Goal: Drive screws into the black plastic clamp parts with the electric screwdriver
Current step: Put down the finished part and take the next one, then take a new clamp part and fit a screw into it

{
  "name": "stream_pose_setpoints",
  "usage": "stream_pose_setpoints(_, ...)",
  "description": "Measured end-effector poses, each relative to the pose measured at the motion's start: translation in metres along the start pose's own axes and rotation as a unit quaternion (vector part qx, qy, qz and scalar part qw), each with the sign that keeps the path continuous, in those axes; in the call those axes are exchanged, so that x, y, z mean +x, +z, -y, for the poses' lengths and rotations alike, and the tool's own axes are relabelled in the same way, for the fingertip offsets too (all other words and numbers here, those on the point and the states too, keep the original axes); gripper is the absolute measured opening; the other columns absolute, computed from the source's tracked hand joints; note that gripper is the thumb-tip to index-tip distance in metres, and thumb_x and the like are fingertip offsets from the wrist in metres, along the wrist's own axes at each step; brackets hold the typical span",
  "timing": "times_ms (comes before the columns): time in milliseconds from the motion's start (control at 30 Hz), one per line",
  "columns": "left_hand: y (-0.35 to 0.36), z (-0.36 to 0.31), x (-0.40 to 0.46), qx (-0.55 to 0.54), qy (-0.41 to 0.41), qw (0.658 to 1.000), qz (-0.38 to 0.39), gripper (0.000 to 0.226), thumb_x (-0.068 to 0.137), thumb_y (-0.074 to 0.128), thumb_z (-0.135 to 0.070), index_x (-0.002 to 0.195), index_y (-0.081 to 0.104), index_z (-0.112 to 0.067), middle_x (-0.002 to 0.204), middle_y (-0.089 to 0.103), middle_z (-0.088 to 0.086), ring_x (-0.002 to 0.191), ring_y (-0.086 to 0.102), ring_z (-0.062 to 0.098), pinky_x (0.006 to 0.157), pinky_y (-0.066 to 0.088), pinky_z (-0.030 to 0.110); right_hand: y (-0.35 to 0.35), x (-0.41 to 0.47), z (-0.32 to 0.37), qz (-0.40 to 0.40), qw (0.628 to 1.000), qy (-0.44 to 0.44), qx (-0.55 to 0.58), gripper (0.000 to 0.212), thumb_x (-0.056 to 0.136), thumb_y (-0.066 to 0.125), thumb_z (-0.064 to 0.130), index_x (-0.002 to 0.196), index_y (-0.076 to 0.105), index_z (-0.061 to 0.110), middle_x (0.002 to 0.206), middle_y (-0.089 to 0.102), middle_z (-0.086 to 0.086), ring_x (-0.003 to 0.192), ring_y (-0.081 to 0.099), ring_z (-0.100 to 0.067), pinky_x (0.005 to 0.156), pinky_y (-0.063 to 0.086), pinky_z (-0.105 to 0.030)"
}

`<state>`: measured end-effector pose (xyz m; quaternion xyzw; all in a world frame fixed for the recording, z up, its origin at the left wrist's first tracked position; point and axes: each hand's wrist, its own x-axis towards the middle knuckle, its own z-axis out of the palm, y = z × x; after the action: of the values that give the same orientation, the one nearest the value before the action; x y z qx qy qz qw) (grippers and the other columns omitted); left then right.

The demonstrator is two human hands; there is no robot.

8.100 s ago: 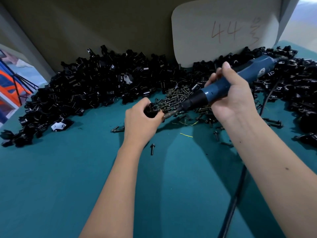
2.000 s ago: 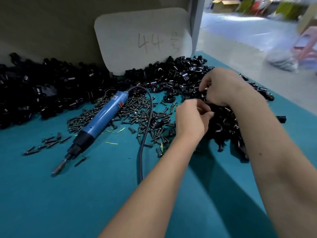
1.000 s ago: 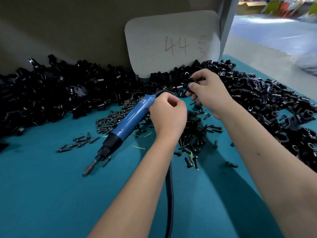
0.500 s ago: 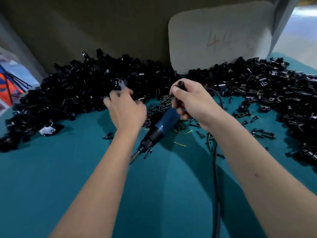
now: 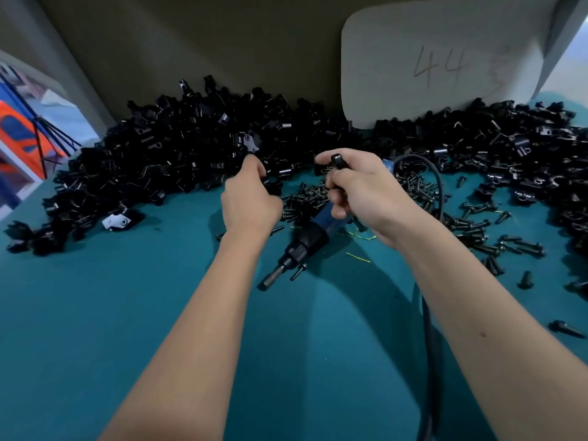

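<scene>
From the head view, the change over the last half second is small: the left hand (image 5: pixel 251 202), which was reaching toward the black heap, has come down onto its near edge at centre frame, while the right hand (image 5: pixel 359 189) stays just right of centre above the tool. Two seconds ago both hands were sorting in the heap at the right and the screwdriver lay alone on the mat; it lies there still, so this reads as fetching parts for the next assembly, not driving. The left hand's fingers curl round a small black clamp part (image 5: pixel 273 187) at the heap's edge, gripping it, wrist low and forearm running up from the bottom of the frame. The right hand pinches another black piece (image 5: pixel 337 160) between thumb and forefinger, its other fingers folded; whether they also touch the tool cannot be told. The electric screwdriver (image 5: pixel 305 241) lies on the teal mat (image 5: pixel 95 313) under that hand, bit pointing lower left, its cable (image 5: pixel 436 186) looping right. Loose screws (image 5: pixel 305 202) lie scattered between the hands, and the pile of clamp parts (image 5: pixel 159 154) fills the upper left.
</scene>
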<state>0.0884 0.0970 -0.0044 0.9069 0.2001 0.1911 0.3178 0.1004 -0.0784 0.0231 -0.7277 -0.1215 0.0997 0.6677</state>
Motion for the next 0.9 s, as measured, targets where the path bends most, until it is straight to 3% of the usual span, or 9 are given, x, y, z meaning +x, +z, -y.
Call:
stream_pose_setpoints(100,0.001,0.000,-0.001,0.026,-0.009,1.000,0.000,0.047,0.082,0.062,0.000,0.120,0.051,-0.024,0.099,0.059,0.005,0.100,0.059,0.031,0.070,0.044,0.038,-0.006,-0.002,-0.003,-0.007,1.000,-0.013,-0.014,0.034,0.109,0.042,0.003,0.138,0.059,0.011,0.091,0.057,-0.011,0.069,0.061,-0.015,0.058,0.054,-0.026)
stream_pose_setpoints(200,0.001,0.003,0.005,0.064,0.011,0.998,-0.011,0.036,0.087,0.076,-0.018,0.114,0.052,-0.021,0.120,0.050,0.009,0.118,0.046,0.031,0.080,0.035,0.034,-0.014,-0.004,-0.004,-0.008,0.999,-0.031,0.027,0.031,0.108,0.053,0.011,0.139,0.055,0.012,0.094,0.063,-0.014,0.070,0.070,-0.021,0.057,0.056,-0.029)
stream_pose_setpoints(333,0.003,0.003,0.006,-0.005,0.041,0.999,-0.006,0.031,0.087,0.081,-0.014,0.098,0.054,-0.020,0.103,0.061,-0.003,0.080,0.062,0.023,0.070,0.047,0.037,-0.022,-0.006,-0.005,-0.027,0.997,-0.068,0.034,0.024,0.101,0.068,0.020,0.124,0.062,0.021,0.087,0.073,-0.009,0.057,0.061,-0.020,0.044,0.042,-0.025)
stream_pose_setpoints(433,0.003,-0.001,-0.002,-0.139,0.010,0.990,-0.035,0.039,0.083,0.078,0.002,0.099,0.056,-0.025,0.101,0.062,-0.013,0.076,0.070,0.017,0.070,0.059,0.035,-0.025,-0.006,-0.006,-0.039,0.995,-0.085,0.035,0.019,0.099,0.069,0.009,0.115,0.071,0.020,0.081,0.069,-0.008,0.056,0.056,-0.016,0.045,0.039,-0.023)
stream_pose_setpoints(533,0.003,-0.007,-0.014,-0.293,-0.001,0.956,-0.004,0.054,0.078,0.082,0.006,0.110,0.056,-0.030,0.107,0.066,-0.013,0.077,0.074,0.006,0.072,0.059,0.029,-0.030,-0.005,-0.008,-0.031,0.995,-0.072,0.066,0.026,0.100,0.063,0.001,0.120,0.071,0.016,0.074,0.059,-0.002,0.061,0.060,-0.017,0.051,0.046,-0.024)
stream_pose_setpoints(700,0.003,-0.013,-0.034,-0.385,0.034,0.921,0.042,0.040,0.076,0.086,0.003,0.106,0.070,-0.017,0.106,0.070,-0.002,0.077,0.071,-0.001,0.070,0.055,0.017,-0.036,-0.005,-0.012,-0.018,0.994,-0.063,0.088,0.037,0.101,0.060,-0.005,0.134,0.064,0.009,0.089,0.060,-0.008,0.069,0.069,-0.020,0.060,0.057,-0.026)
stream_pose_setpoints(800,0.000,-0.015,-0.038,-0.524,-0.043,0.844,0.102,0.026,0.079,0.087,-0.009,0.091,0.064,-0.010,0.092,0.073,0.009,0.083,0.073,0.016,0.076,0.059,0.024,-0.037,-0.006,-0.013,-0.019,0.994,-0.064,0.089,0.036,0.100,0.066,0.001,0.134,0.065,0.011,0.100,0.066,-0.010,0.073,0.072,-0.020,0.056,0.055,-0.025)
stream_pose_setpoints(833,0.000,-0.016,-0.039,-0.567,-0.077,0.810,0.129,0.024,0.081,0.085,-0.014,0.086,0.061,-0.011,0.083,0.073,0.006,0.078,0.073,0.017,0.071,0.059,0.022,-0.037,-0.007,-0.013,-0.022,0.995,-0.069,0.072,0.034,0.098,0.068,0.004,0.131,0.068,0.014,0.103,0.071,-0.006,0.075,0.072,-0.017,0.055,0.053,-0.025)
stream_pose_setpoints(900,-0.002,-0.017,-0.039,-0.596,-0.121,0.778,0.155,0.021,0.089,0.079,-0.024,0.084,0.061,-0.014,0.073,0.069,0.002,0.064,0.068,0.014,0.058,0.055,0.018,-0.037,-0.008,-0.014,-0.023,0.995,-0.082,0.046,0.034,0.096,0.072,0.006,0.128,0.070,0.016,0.108,0.078,0.000,0.083,0.073,-0.012,0.055,0.050,-0.024)
